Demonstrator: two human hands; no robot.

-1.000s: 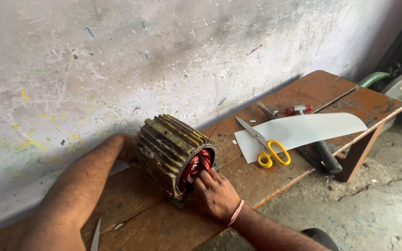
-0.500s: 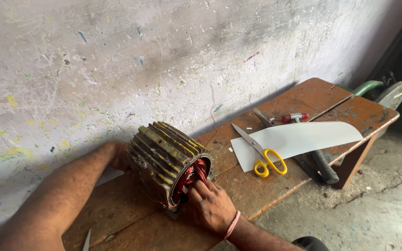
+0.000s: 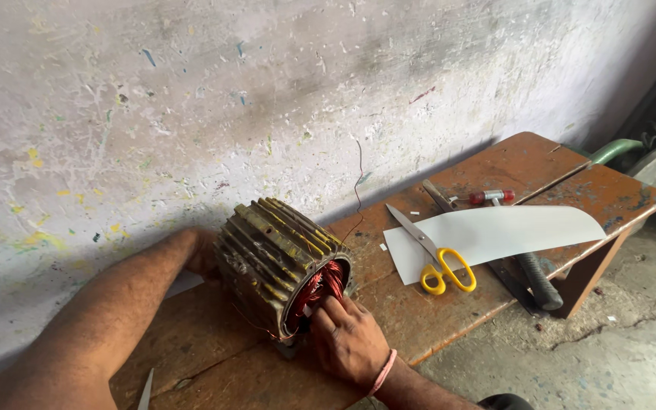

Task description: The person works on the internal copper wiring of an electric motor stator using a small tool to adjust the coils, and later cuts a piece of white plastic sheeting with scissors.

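Note:
A finned, dirty metal motor stator [image 3: 271, 254] lies on its side on a worn wooden bench [image 3: 449, 304], with red copper windings [image 3: 319, 287] showing in its open end. My right hand [image 3: 349, 342] rests at that open end, fingertips pressed into the windings; a pink band sits on the wrist. My left hand [image 3: 203, 254] reaches around the far end of the stator and is mostly hidden behind it. A thin wire rises from the stator toward the wall.
To the right on the bench lie a white sheet of paper [image 3: 503, 231], yellow-handled scissors [image 3: 434, 258], a dark metal bar with a ribbed grip [image 3: 529, 273] and a small red-capped tool [image 3: 491, 197]. A paint-spattered wall stands behind. The bench edge drops to a concrete floor.
My view has shifted slightly; the stator and both hands stay in about the same pose, with my right fingers still working at the windings.

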